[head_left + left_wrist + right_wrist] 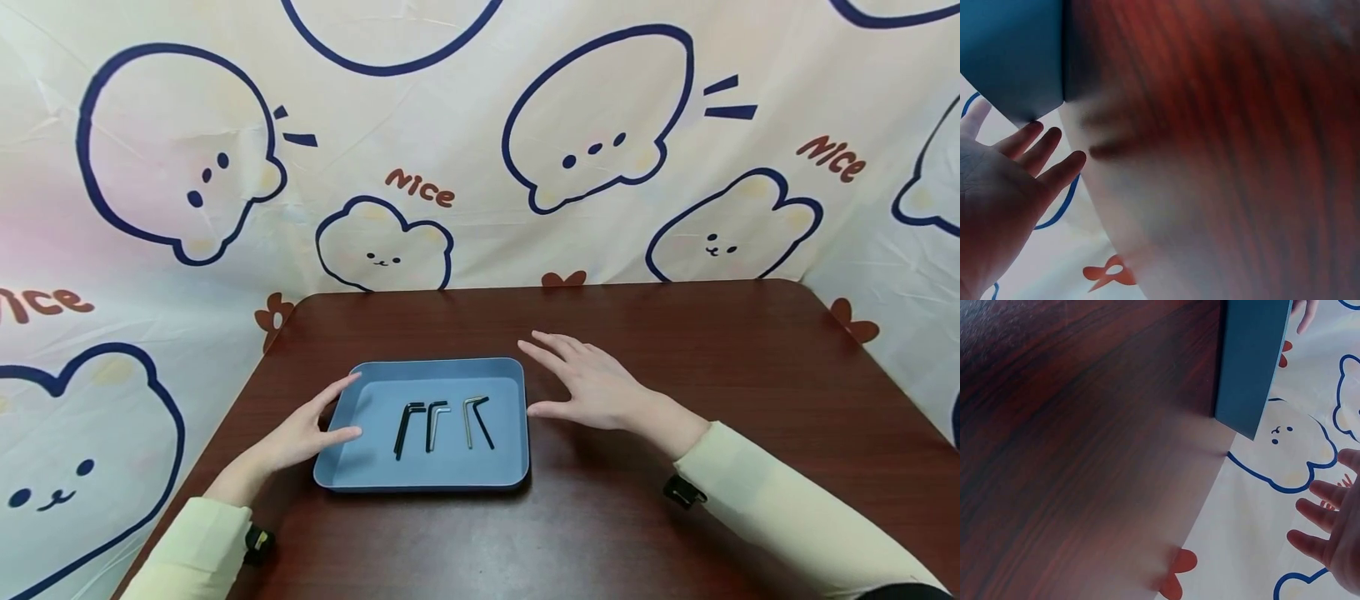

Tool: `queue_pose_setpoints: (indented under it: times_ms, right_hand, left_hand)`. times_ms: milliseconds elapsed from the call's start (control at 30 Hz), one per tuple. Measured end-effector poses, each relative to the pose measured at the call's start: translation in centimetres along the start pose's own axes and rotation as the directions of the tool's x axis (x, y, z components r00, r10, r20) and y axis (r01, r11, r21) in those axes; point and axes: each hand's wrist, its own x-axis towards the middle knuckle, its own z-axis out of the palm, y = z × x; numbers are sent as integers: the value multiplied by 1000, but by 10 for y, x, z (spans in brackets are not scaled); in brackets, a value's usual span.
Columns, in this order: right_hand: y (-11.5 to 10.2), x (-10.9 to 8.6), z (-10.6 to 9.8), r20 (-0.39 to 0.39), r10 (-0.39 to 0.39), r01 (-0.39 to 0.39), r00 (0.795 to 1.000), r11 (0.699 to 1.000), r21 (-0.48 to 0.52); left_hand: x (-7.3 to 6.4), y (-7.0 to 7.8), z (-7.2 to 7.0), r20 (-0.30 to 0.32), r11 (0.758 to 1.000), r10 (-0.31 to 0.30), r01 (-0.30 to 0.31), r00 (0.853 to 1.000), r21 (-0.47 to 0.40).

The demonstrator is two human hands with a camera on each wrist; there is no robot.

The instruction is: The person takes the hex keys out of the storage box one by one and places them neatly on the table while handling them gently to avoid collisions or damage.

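Observation:
A blue-grey rectangular tray (465,473) sits on the table, with several L-shaped hex keys inside it. A thick black hex key (403,433) lies leftmost; beside it are a slimmer black one and a silver one (434,433). Farther right, a pale metallic hex key (468,427) lies by a slanted black hex key (484,427). My left hand (300,433) is at the tray's left side, fingers extended, thumb over the rim; a fingertip appears to touch the tray's outside (1016,62). Off the tray's right edge, my right hand (596,383) hovers with spread fingers, holding nothing.
The dark brown wooden table (675,333) extends around the tray. A pale cloth (480,150) printed with cartoon bears hangs behind and along both sides. Each sleeve cuff has a small dark device (684,492) under it.

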Motion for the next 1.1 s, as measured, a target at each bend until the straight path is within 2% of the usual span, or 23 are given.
queue_pose_setpoints:
  times_ms: [433, 733, 1100]
  right_hand:
    - [3, 7, 14, 44, 19, -26, 999, 988, 153]
    - [3, 12, 19, 48, 25, -33, 999, 984, 175]
    - [-1, 22, 20, 46, -46, 33, 998, 967, 254]
  left_hand:
    - [0, -9, 2, 54, 1000, 10, -9, 999, -4]
    - [0, -12, 1, 62, 1000, -2, 3, 998, -13]
    - [0, -12, 1, 69, 999, -39, 40, 997, -11]
